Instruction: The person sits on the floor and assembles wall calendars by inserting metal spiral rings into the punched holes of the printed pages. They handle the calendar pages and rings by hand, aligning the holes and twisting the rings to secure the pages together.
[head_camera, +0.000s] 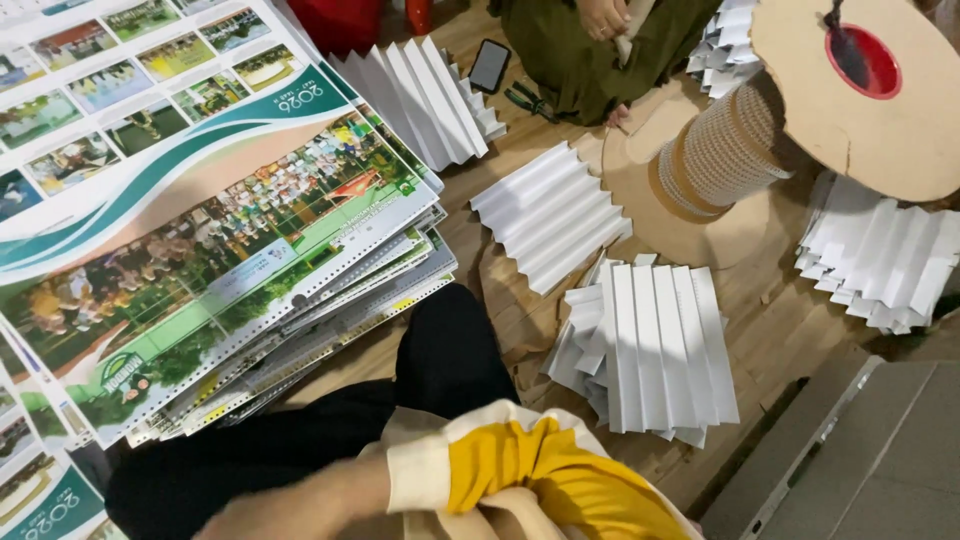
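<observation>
Head view looks down on a wooden floor (760, 320) crowded with paper goods, with brown cardboard sheets spread over parts of it. At the left lies a thick stack of printed sheets (250, 260), glossy, covered in small photographs with green and teal bands, a row of punched holes along the near edge. Beside it sit several bundles of white folded card: 1 leaning bundle (425, 95) at the top, 1 fanned flat (550, 215) in the middle, 1 larger pile (650, 350) just right of the person's knee, and another pile (880, 260) at the far right. A big cardboard spool (800, 110) wound with white wire binding lies tilted at the upper right, its flange showing a red hub. A dark phone (489, 66) rests on the floor near a seated co-worker in olive clothes (580, 50) at the top. A grey box edge (860, 450) fills the lower right corner. At the bottom, the person's black trouser leg (440, 370) crosses the frame, and the left hand (300, 505) and right hand (520, 515) meet low at the edge, bunched into a yellow and cream cloth (530, 470) held against the lap. Fingers are blurred and partly cut off; they appear curled into the fabric, though the exact grip cannot be told.
</observation>
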